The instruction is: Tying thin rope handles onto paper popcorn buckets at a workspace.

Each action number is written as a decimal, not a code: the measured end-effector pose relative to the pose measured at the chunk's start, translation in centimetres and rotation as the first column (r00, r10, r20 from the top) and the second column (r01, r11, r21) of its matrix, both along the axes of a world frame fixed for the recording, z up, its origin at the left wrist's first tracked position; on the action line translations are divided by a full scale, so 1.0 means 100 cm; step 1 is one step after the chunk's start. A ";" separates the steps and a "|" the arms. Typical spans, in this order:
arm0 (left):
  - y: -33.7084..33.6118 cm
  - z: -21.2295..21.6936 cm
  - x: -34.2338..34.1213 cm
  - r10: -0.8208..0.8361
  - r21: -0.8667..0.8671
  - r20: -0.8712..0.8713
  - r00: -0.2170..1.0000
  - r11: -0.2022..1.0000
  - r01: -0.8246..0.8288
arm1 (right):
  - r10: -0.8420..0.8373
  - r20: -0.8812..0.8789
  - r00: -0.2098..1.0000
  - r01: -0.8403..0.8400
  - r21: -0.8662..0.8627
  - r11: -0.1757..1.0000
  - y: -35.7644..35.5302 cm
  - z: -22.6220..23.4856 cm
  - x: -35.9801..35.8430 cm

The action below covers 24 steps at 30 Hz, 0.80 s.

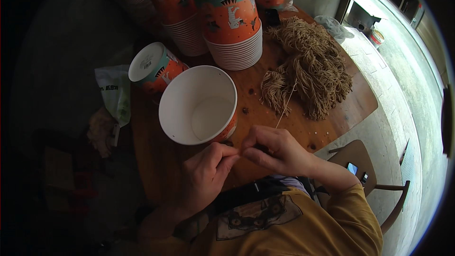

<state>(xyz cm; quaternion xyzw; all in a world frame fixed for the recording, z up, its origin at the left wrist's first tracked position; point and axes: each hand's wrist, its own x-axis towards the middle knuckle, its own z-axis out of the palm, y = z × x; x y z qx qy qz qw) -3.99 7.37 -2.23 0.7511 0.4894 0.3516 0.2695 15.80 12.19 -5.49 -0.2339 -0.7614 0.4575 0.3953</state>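
My left hand (207,167) and my right hand (277,150) meet fingertip to fingertip just in front of a white-lined paper bucket (199,106). A thin tan cord (286,107) runs up from behind my right hand to a heap of tan cords (310,66) on the table; the right fingers are closed on it. The left thumb and forefinger are pinched together, but what lies between them is too small to make out. The bucket tilts with its open mouth toward me, showing a bare inside and an orange patterned outer wall.
Upside-down stacks of orange paper buckets (232,16) stand at the back of the wooden table (256,85), and another bucket (151,64) sits at the left. A clear plastic bag (333,27) lies beyond the cords. At the right is a chair (358,159) bearing a phone (352,168).
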 end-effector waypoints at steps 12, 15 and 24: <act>0.109 0.002 0.005 0.157 -0.066 -0.037 0.987 0.985 -0.159 | -0.474 -0.013 0.880 0.473 -0.047 0.880 0.017 0.003 -0.007; 0.130 -0.009 0.008 0.136 -0.274 -0.045 0.990 0.951 -0.143 | -0.569 0.005 0.822 0.569 0.004 0.822 0.021 0.007 -0.008; 0.056 0.022 -0.028 0.107 -0.487 0.296 0.949 0.872 0.053 | -0.464 -0.101 0.880 0.474 0.136 0.870 0.031 -0.010 -0.031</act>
